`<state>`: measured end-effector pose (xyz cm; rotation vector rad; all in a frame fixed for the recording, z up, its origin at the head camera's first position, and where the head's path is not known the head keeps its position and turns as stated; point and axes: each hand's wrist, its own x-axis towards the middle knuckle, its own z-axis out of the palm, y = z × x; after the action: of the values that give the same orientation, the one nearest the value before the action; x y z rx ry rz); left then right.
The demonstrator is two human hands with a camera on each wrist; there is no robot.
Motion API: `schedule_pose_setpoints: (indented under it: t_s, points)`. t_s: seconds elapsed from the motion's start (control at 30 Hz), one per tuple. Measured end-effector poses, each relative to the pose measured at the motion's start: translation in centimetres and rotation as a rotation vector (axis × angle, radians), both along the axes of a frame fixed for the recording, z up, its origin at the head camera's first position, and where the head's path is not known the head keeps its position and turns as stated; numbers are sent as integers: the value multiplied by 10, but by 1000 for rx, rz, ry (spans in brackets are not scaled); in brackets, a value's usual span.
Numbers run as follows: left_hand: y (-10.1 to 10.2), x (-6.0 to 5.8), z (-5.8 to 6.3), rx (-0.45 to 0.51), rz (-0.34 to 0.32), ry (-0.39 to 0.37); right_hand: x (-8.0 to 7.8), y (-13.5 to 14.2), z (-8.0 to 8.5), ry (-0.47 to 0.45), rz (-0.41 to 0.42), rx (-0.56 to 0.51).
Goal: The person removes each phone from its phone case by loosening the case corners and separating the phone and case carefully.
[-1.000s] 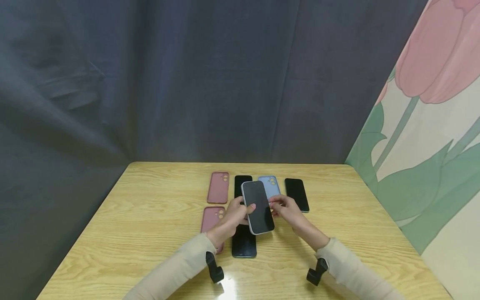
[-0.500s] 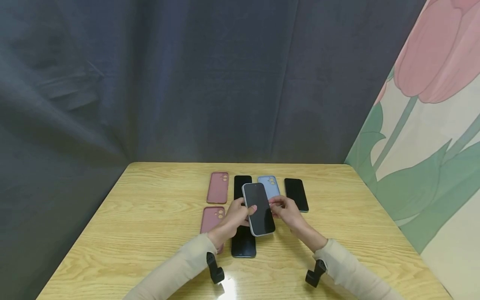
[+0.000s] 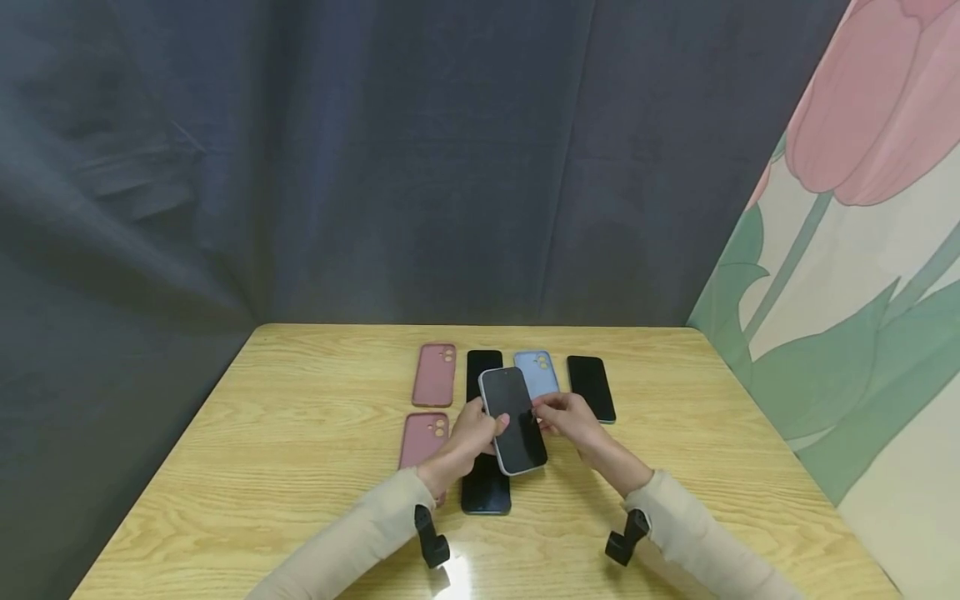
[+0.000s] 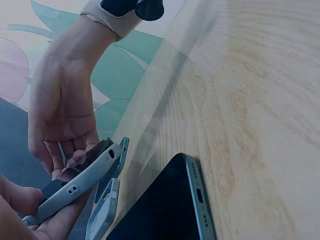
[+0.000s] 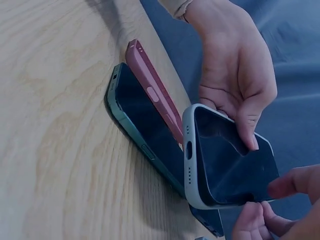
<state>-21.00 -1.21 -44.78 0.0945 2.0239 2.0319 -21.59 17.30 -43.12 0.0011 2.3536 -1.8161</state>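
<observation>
A phone (image 3: 517,433) with a dark screen sits in a pale blue-grey phone case (image 5: 189,125), held tilted above the table. My left hand (image 3: 467,435) grips it from the left side, thumb over the screen and fingers behind. On the opposite long edge, my right hand (image 3: 573,421) pinches the case rim and the phone's edge, as the right wrist view shows, with its thumb at the screen's border. Along the case's bottom end, the charging port cut-out shows, and a dark gap runs between screen and rim.
Two pink phone cases, an upper one (image 3: 435,375) and a lower one (image 3: 424,440), lie left. Dark phones lie behind (image 3: 484,363), below (image 3: 486,490) and right (image 3: 592,388) of the held one. A blue case (image 3: 536,372) lies behind; a curtain (image 3: 450,167) backs the table.
The held phone has shifted slightly down. My right fingers have moved from beside the case's edge to a little over the screen's border. My left hand keeps its grip.
</observation>
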Motion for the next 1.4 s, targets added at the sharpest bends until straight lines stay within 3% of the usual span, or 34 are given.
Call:
schedule_pose_setpoints:
  t_s: [0.2, 0.5, 0.9, 1.4]
  points:
    - [-2, 0, 1, -48, -14, -7, -3, 2, -1, -42, 13, -4]
    - [-5, 0, 2, -8, -65, -11, -7, 6, 3, -100, 55, -3]
    - [-9, -4, 0, 19, -131, -39, -8, 10, 4, -110, 95, -19]
    - [-12, -2, -2, 24, -124, -31, -6, 15, 6, -109, 155, -69]
